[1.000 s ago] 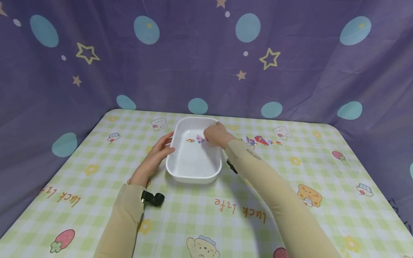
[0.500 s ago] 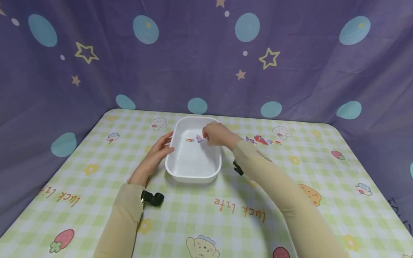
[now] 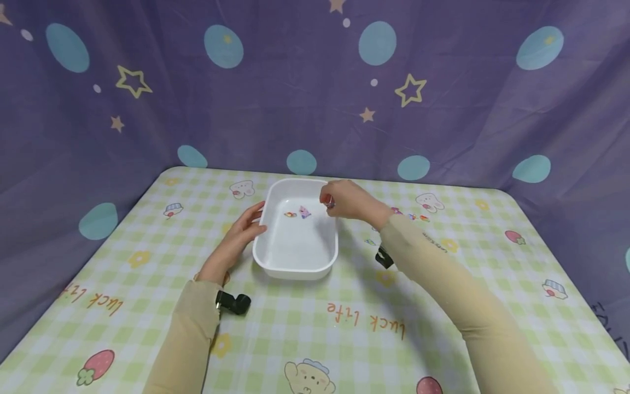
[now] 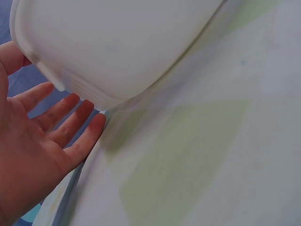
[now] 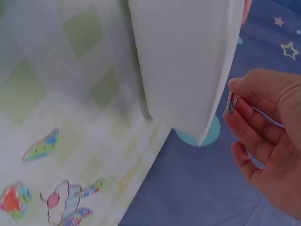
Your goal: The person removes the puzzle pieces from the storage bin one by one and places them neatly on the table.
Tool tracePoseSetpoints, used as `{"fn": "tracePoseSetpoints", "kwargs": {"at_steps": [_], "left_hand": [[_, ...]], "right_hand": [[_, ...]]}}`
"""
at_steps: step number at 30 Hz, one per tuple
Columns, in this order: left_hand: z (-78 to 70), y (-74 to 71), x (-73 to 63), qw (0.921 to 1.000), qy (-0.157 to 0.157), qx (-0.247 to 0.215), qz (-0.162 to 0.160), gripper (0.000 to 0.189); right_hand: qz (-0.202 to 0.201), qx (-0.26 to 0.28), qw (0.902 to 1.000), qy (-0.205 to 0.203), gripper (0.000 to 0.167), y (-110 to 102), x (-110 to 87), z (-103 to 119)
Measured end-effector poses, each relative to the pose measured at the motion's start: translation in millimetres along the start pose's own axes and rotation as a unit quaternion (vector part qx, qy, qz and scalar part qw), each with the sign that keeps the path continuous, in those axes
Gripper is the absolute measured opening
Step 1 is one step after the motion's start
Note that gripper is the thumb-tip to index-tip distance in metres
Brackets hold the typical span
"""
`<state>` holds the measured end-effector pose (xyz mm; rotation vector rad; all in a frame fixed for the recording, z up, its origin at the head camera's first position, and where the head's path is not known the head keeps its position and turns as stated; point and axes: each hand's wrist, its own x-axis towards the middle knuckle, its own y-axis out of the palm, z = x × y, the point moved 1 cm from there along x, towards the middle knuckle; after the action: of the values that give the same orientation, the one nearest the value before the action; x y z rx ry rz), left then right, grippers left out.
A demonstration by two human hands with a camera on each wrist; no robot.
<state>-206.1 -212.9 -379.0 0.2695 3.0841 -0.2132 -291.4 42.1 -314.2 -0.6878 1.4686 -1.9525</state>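
Note:
A white rectangular tub [image 3: 295, 257] stands on the table. Two small flat printed pieces lie inside, one orange-red [image 3: 290, 214] and one pink-purple [image 3: 304, 212]. My left hand [image 3: 241, 232] rests against the tub's left side, thumb at the rim and fingers spread loosely along the outer wall. In the left wrist view those fingers [image 4: 75, 122] are relaxed, not wrapped round it. Over the tub's right rim, my right hand [image 3: 351, 200] pinches a small, thin printed piece [image 5: 232, 102] between thumb and fingertips. The piece has a pale edge and a colourful face.
Several more printed pieces [image 3: 412, 217] lie on the table right of the tub, partly hidden by the right forearm. One greenish piece [image 5: 42, 145] lies apart. A checked cloth [image 3: 275, 328] covers the table; a purple curtain [image 3: 315, 109] hangs behind.
My right hand has moved from inside the tub rightward to its right rim, and the piece in its fingertips now shows. My left hand and the tub have stayed put.

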Motion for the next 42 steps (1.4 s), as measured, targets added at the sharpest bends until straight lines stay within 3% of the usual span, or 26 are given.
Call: {"fn": "tracePoseSetpoints", "kwargs": {"at_steps": [7,13,19,31,42], "left_hand": [[7.8,-2.6,5.7,1.0,-0.003,-0.005,-0.002,0.062],[20.7,-6.9,12.7,0.9999,0.006,-0.014,-0.002,0.062],[20.7,-6.8,11.9,0.9999,0.01,-0.012,-0.001,0.062],[22.4,-7.3,12.0,0.9999,0.007,-0.008,-0.003,0.062],[25.4,-7.3,13.2,0.9999,0.012,-0.008,0.001,0.062]], "right_hand": [[-0.035,0.032,0.9989,0.002,0.018,-12,-24.4,-15],[-0.036,0.033,0.9983,0.033,0.017,-13,-48.8,-37],[-0.036,0.022,0.997,0.066,0.019,-9,-73.8,-61],[-0.007,0.024,0.9933,0.113,0.019,17,-112.4,-94],[0.029,0.054,0.9895,0.131,0.015,32,-132.9,-109]]}}
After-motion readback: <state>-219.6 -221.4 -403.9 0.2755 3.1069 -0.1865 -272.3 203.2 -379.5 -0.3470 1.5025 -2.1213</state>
